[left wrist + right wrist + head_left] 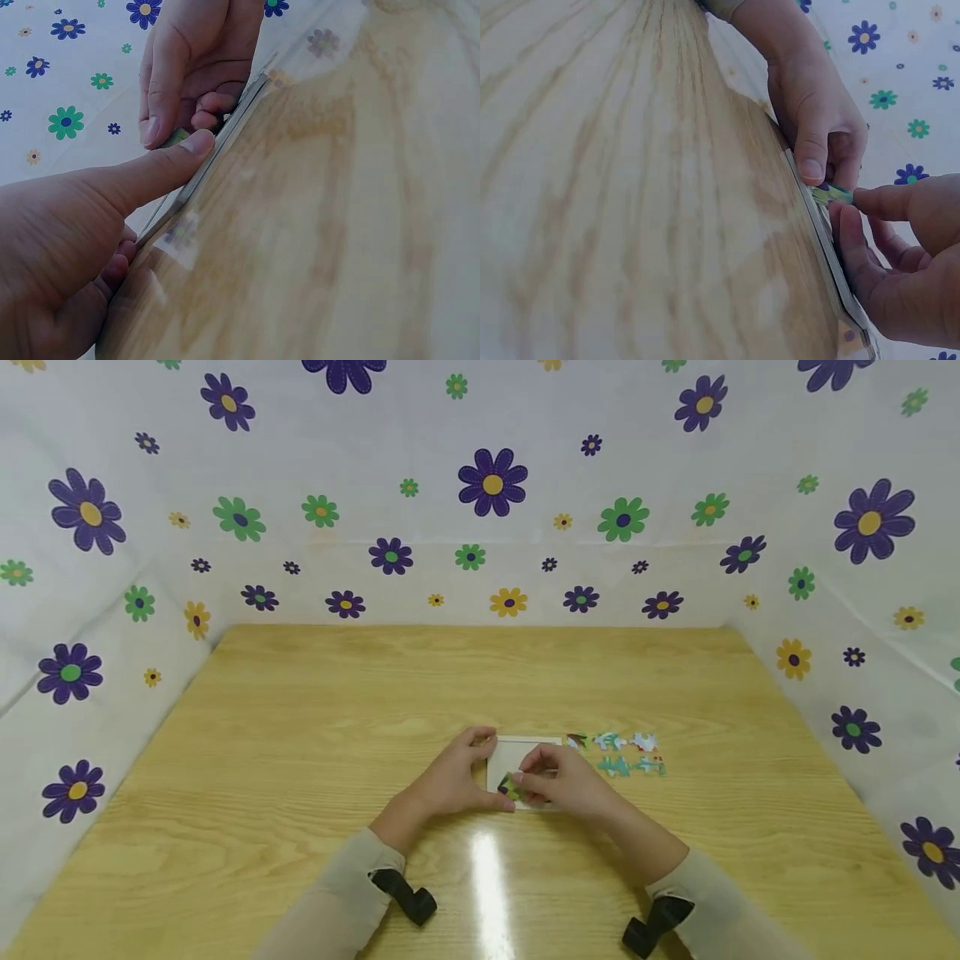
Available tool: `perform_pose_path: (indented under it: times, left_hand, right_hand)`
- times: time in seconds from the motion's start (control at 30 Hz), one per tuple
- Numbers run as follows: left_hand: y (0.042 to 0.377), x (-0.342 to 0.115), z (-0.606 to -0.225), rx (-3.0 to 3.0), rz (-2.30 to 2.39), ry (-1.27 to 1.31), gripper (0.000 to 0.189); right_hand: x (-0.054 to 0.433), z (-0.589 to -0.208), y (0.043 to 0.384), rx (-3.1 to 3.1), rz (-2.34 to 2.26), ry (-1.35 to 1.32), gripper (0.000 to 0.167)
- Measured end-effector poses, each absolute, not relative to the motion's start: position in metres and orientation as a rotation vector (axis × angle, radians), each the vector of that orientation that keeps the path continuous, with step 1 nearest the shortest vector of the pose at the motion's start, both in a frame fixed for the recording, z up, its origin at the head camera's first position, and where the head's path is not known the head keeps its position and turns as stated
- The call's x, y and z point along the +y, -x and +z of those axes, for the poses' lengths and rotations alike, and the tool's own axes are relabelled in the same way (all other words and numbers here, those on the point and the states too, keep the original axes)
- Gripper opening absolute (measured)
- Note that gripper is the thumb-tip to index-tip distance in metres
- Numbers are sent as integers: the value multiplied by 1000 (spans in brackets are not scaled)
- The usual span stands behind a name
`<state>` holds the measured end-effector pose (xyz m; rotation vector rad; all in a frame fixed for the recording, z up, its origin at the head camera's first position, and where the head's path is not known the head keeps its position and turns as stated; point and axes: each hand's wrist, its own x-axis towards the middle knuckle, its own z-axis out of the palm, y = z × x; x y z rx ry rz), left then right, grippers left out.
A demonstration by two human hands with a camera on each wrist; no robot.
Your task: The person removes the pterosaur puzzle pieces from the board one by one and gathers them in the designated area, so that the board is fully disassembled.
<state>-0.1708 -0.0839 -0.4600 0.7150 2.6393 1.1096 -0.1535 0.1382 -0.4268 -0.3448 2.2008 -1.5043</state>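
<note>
A white puzzle tray [504, 758] with a raised rim lies flat on the table. My left hand [450, 777] holds its left side, the thumb at the front edge and the fingers at the back left corner. My right hand [567, 783] pinches a green and dark puzzle piece [508, 787] over the tray's front left part. In the right wrist view, the puzzle piece [829, 194] shows between thumb and fingers, close above the rim. The right hand covers much of the tray's right half.
Several loose puzzle pieces [615, 767] lie in two rows just right of the tray, coloured white, green, brown and red. The wooden table [337, 693] extends all around. A flowered cloth [420, 518] hangs behind it and along both sides.
</note>
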Motion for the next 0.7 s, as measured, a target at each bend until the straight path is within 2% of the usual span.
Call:
perform_pose_path:
  times: [0.2, 0.37, 0.7]
  left_hand:
    - [171, -83, -455, 2619, 1095, -690, 111]
    - [171, -84, -454, 2642, 1076, -686, 110]
    - [172, -82, -456, 2642, 1086, -692, 112]
  right_hand:
    - [147, -426, 154, 2134, -1568, 254, 26]
    - [156, -425, 153, 2047, -1614, 300, 35]
    - [181, -416, 150, 2222, -1520, 291, 31]
